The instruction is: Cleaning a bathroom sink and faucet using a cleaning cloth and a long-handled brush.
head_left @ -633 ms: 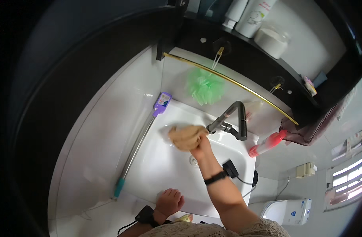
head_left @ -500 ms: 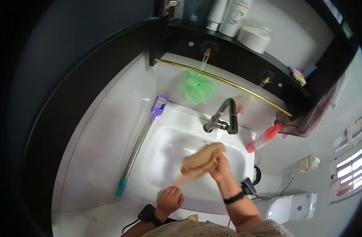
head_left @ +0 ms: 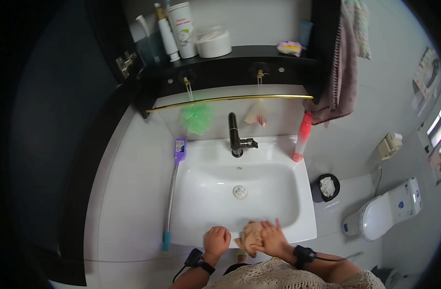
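Right grip (head_left: 270,237), fingers spread, rested on tan cloth (head_left: 249,235) at front sink rim (head_left: 302,234); crumpled bulk lay leftward, toward farther, curled left grip (head_left: 217,240).

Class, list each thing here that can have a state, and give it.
Beige cloth: crumpled, under right hand
Faucet: no water visible
Drain plug: open or closed unclear
Toilet lid: looks closed
Trash bin: uncovered, holding white waste
Pink bottle: upright
Green bath puff: hanging
Towel: hanging

The room I stand in is a bathroom, evidenced by white washbasin (head_left: 273,192), toilet (head_left: 378,216), hanging towel (head_left: 344,79) and green bath puff (head_left: 197,118).
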`<state>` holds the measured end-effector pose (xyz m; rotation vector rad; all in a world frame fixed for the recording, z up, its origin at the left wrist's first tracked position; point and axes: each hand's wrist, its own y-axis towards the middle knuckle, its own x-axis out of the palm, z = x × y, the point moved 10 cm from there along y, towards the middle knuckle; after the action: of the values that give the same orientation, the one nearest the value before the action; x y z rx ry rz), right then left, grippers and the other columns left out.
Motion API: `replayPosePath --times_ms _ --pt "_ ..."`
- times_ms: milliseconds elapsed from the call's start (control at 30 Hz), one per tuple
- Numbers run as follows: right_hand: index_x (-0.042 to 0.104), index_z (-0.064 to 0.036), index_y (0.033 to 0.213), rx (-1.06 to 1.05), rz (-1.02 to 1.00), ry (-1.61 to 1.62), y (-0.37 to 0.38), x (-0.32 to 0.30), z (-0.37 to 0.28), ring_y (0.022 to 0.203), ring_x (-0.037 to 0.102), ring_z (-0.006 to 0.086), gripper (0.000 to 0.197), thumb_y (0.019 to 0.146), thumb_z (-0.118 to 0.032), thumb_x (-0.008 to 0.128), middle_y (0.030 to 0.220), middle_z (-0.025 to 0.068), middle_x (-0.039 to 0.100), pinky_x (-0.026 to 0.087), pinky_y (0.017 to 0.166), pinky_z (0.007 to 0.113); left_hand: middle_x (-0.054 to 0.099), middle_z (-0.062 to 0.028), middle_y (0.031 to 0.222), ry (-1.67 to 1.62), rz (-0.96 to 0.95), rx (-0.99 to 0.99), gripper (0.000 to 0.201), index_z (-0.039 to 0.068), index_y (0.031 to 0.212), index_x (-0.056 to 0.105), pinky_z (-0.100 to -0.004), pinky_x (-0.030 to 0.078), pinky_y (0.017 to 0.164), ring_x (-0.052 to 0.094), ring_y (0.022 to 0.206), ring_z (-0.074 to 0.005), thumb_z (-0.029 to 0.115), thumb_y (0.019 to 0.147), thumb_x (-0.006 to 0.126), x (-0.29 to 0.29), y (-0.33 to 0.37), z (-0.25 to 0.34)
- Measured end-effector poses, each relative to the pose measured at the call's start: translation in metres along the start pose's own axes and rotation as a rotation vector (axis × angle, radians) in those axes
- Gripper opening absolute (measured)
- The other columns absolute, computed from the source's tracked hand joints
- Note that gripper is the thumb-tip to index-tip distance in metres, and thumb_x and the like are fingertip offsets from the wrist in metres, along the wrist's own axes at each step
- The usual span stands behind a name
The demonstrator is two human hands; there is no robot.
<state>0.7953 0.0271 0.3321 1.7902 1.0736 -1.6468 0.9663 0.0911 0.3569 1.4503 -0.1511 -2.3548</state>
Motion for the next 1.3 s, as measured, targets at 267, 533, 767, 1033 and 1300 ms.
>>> replayPosePath --times_ms 267,533,767,1033,1300 --pt "0.037 -0.0070 0.144 -0.271 0.074 0.246 0.024 0.011 -0.072 0.135 0.036 0.0340 0.080 0.087 -0.063 0.047 0.141 0.0220 0.044 0.012 0.116 0.053 0.061 -0.0119 0.080 -0.032 0.065 -0.016 0.014 0.006 0.082 0.059 -0.0464 0.048 0.071 0.059 0.080 -0.0348 0.018 0.087 0.056 -0.002 -0.016 -0.007" --pt "0.052 -0.0061 0.129 0.061 0.156 0.280 -0.075 -0.021 0.086 0.136 0.035 0.0326 0.064 0.082 -0.049 0.061 0.139 0.0162 0.045 0.008 0.112 0.062 0.060 -0.0164 0.078 0.027 -0.034 -0.038 0.024 0.004 0.083 0.060 -0.0481 0.045 0.070 0.057 0.079 -0.0373 0.022 0.094 0.050 0.005 -0.005 -0.011" --pt "0.039 -0.0051 0.141 0.574 0.405 0.204 -0.076 -0.017 0.182 0.142 0.024 0.0351 0.072 0.086 -0.047 0.057 0.153 0.0199 0.025 0.015 0.114 0.057 0.065 -0.0140 0.088 0.086 -0.134 -0.034 0.028 0.004 0.086 0.064 -0.0463 0.045 0.078 0.060 0.085 -0.0343 0.026 0.095 0.049 0.044 0.004 -0.006" --pt "0.040 -0.0121 0.141 0.676 0.377 0.354 0.014 -0.031 0.218 0.142 0.024 0.0354 0.061 0.085 -0.030 0.059 0.152 0.0186 0.028 0.020 0.115 0.052 0.066 -0.0141 0.093 0.165 -0.190 -0.084 0.030 0.004 0.090 0.065 -0.0457 0.044 0.083 0.060 0.091 -0.0346 0.028 0.096 0.048 0.046 0.003 0.000" --pt "0.027 -0.0072 0.150 0.358 0.094 -0.427 0.141 -0.009 0.180 0.148 0.008 0.0212 0.065 0.093 -0.031 0.046 0.160 0.0096 0.013 0.004 0.119 0.038 0.066 -0.0142 0.093 0.154 -0.146 -0.095 0.028 0.004 0.091 0.066 -0.0455 0.046 0.081 0.060 0.089 -0.0346 0.026 0.095 0.049 0.040 0.003 0.000"
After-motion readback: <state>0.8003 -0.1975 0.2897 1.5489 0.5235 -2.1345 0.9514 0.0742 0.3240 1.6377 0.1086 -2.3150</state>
